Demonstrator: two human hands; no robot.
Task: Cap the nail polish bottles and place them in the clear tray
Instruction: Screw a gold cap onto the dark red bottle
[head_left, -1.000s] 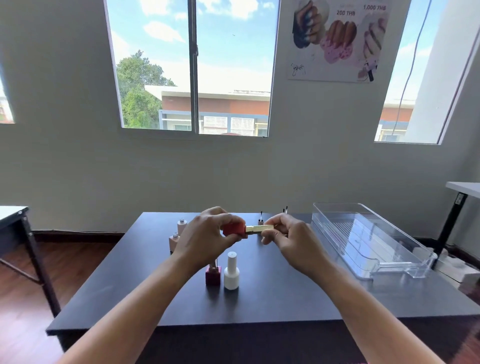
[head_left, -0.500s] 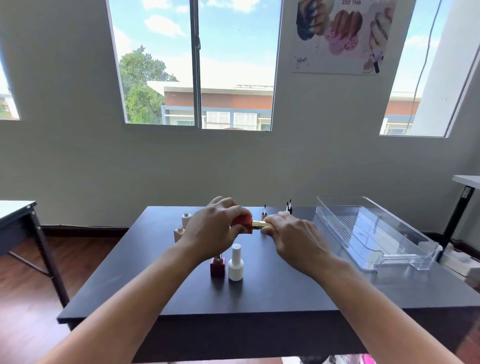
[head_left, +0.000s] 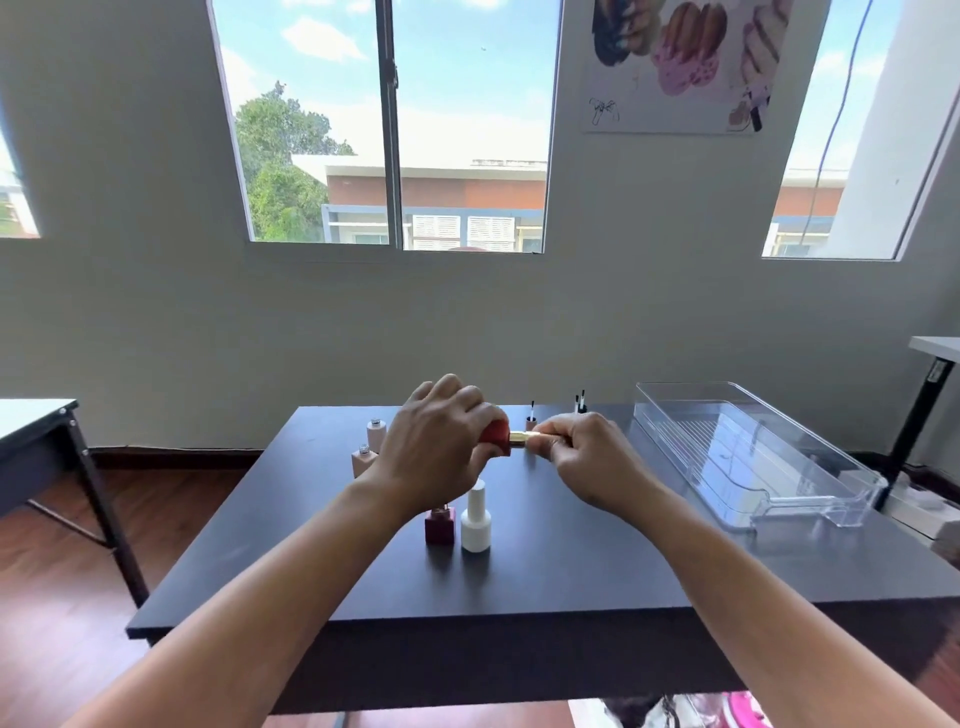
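My left hand (head_left: 439, 447) grips a red nail polish bottle (head_left: 496, 437), held sideways above the dark table (head_left: 571, 561). My right hand (head_left: 587, 457) pinches its gold cap (head_left: 518, 437), which sits against the bottle's neck. Below the hands stand a dark red square bottle (head_left: 439, 525) and a capped white bottle (head_left: 476, 518). Two beige open bottles (head_left: 363, 460) stand at the back left. Brush caps (head_left: 531, 418) stand upright at the back middle. The clear tray (head_left: 748, 457) lies on the table's right side with nothing in it.
A second table (head_left: 36, 431) stands to the left, and another table's leg (head_left: 919, 415) rises at the right behind the tray. The wall with windows is close behind the table. A pink item (head_left: 737, 712) lies on the floor by the near edge.
The gold cap has gone further onto the red bottle, with less of it showing between my hands. My head has tipped up and closer to the table.
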